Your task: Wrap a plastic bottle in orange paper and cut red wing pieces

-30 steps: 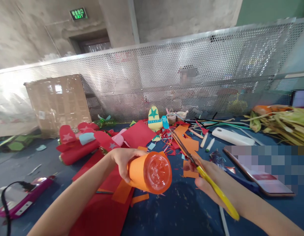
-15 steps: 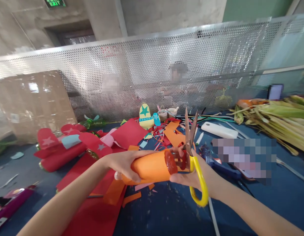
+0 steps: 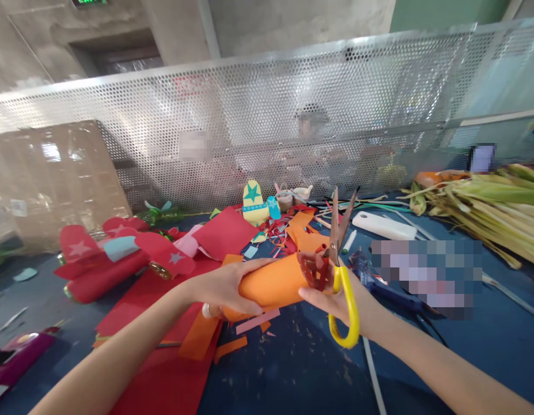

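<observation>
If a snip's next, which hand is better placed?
Right, I'd say. The right hand holds the scissors, blades parted, though they point away from the bottle and would likely need turning. The left hand grasps the bottle, so it seems better suited to steadying.

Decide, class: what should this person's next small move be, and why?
I would probably lay the scissors down first: their blades stand open in the right hand, which is also at the red end of the orange-wrapped bottle that the left hand holds.
</observation>
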Demonstrator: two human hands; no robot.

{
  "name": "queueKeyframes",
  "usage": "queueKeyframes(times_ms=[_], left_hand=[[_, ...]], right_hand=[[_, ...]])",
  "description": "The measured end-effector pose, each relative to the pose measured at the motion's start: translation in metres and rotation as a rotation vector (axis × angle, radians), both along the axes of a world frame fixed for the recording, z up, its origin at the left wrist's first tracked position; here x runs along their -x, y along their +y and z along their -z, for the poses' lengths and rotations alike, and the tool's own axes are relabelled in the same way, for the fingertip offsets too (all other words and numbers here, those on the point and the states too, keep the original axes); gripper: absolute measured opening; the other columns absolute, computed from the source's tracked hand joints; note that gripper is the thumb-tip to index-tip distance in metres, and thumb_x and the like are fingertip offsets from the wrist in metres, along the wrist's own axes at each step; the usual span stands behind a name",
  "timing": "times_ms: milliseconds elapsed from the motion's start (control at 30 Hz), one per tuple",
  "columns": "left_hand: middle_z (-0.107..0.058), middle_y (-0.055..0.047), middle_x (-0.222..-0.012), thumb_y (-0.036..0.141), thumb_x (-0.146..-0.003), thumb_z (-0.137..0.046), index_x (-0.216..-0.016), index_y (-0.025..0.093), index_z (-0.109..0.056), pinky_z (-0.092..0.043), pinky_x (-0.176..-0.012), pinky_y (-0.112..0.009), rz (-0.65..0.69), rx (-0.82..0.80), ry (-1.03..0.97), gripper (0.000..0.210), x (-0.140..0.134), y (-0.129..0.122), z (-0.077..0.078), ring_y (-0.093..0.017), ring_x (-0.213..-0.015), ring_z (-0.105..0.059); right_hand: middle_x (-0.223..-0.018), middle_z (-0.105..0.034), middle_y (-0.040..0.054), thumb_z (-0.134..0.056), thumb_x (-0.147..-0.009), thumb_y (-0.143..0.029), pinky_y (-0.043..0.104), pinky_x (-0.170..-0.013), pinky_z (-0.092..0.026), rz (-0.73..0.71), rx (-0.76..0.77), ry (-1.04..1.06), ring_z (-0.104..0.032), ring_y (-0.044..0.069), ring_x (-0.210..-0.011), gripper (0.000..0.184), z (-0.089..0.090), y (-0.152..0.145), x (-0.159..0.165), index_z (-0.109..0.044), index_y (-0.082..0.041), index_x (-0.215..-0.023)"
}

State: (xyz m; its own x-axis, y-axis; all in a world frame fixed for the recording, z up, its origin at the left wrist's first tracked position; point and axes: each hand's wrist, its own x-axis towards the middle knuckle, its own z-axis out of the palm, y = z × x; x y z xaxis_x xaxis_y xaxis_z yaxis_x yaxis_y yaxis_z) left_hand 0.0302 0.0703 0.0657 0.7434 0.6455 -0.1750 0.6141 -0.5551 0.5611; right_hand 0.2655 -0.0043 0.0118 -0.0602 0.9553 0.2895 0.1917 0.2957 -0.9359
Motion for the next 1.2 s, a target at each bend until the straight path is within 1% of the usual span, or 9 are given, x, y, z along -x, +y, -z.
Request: queueKeyframes(times_ms=[100,200,367,467,600,733,867,1000,1200], left_hand=[[-0.058,-0.005,-0.132,0.034,-0.068,-0.075,-0.147,0.033,-0.031,-0.051,-0.092,-0.036,-0.032,-0.084,-0.002,0.09,-0.008,-0.008,0.004,-0.027,-0.111,-0.06],[-0.055,-0.007,-0.136,0.033,-0.068,-0.077,-0.147,0.03,-0.03,-0.047,-0.098,-0.038,0.009,-0.206,-0.083,0.092,-0.014,-0.013,0.013,-0.027,-0.113,-0.059],[-0.047,-0.01,-0.145,0.037,-0.064,-0.081,-0.149,0.028,-0.025,-0.041,-0.106,-0.045,0.03,-0.253,-0.163,0.102,-0.017,-0.013,0.02,-0.03,-0.123,-0.053],[-0.04,-0.011,-0.15,0.048,-0.079,-0.067,-0.147,0.024,-0.03,-0.038,-0.109,-0.047,0.043,-0.194,-0.206,0.081,-0.016,-0.012,0.015,-0.03,-0.13,-0.047],[-0.053,-0.009,-0.14,0.044,-0.094,-0.045,-0.139,0.022,-0.045,-0.044,-0.104,-0.042,-0.026,-0.235,-0.252,0.05,-0.017,-0.014,0.013,-0.025,-0.122,-0.056],[-0.063,-0.01,-0.128,0.036,-0.097,-0.037,-0.133,0.018,-0.053,-0.048,-0.099,-0.037,-0.035,-0.364,-0.282,0.043,-0.021,-0.021,0.02,-0.022,-0.112,-0.062],[-0.065,-0.009,-0.126,0.033,-0.098,-0.031,-0.132,0.02,-0.054,-0.049,-0.098,-0.036,-0.056,-0.46,-0.326,0.042,-0.022,-0.026,0.029,-0.022,-0.111,-0.063],[-0.066,-0.009,-0.124,0.037,-0.096,-0.037,-0.129,0.018,-0.055,-0.05,-0.097,-0.036,-0.128,-0.491,-0.34,0.042,-0.024,-0.027,0.033,-0.022,-0.107,-0.066],[-0.066,-0.01,-0.124,0.032,-0.095,-0.039,-0.128,0.017,-0.056,-0.05,-0.097,-0.037,-0.138,-0.496,-0.232,0.04,-0.028,-0.026,0.035,-0.023,-0.111,-0.064]], right_hand=[[-0.101,-0.062,0.0073,-0.071,-0.064,-0.042,0.037,-0.077,-0.054,0.04,0.017,0.001,-0.063,0.022,-0.084,0.042,-0.002,0.002,0.0,-0.043,-0.024,-0.09],[-0.111,-0.059,0.0103,-0.07,-0.063,-0.039,0.037,-0.084,-0.053,0.102,0.005,0.039,-0.063,0.023,-0.094,0.041,-0.004,0.003,0.0,-0.038,-0.025,-0.083],[-0.096,-0.062,0.0063,-0.066,-0.062,-0.034,0.035,-0.077,-0.056,0.15,-0.048,0.062,-0.065,0.02,-0.081,0.035,-0.011,0.001,0.002,-0.038,-0.025,-0.081],[-0.09,-0.062,0.0051,-0.063,-0.061,-0.034,0.034,-0.069,-0.057,0.197,-0.085,0.014,-0.064,0.018,-0.071,0.033,-0.014,-0.001,0.003,-0.039,-0.025,-0.081],[-0.092,-0.061,0.0054,-0.062,-0.063,-0.034,0.034,-0.069,-0.057,0.178,-0.079,0.013,-0.065,0.02,-0.074,0.034,-0.012,-0.004,0.002,-0.044,-0.024,-0.091],[-0.1,-0.062,0.0073,-0.063,-0.068,-0.032,0.035,-0.075,-0.057,0.139,-0.072,0.032,-0.065,0.022,-0.086,0.037,-0.006,-0.005,-0.002,-0.047,-0.023,-0.1],[-0.113,-0.062,0.009,-0.064,-0.07,-0.03,0.034,-0.076,-0.057,0.138,-0.086,0.064,-0.065,0.024,-0.093,0.031,-0.002,-0.006,-0.001,-0.044,-0.025,-0.093],[-0.1,-0.063,0.0088,-0.063,-0.066,-0.029,0.036,-0.073,-0.057,0.17,-0.079,0.028,-0.066,0.024,-0.084,0.038,-0.004,-0.006,0.0,-0.046,-0.023,-0.099],[-0.094,-0.063,0.0101,-0.065,-0.064,-0.051,0.04,-0.081,-0.053,0.205,0.013,-0.042,-0.065,0.026,-0.086,0.049,0.001,0.007,-0.002,-0.047,-0.021,-0.098]])
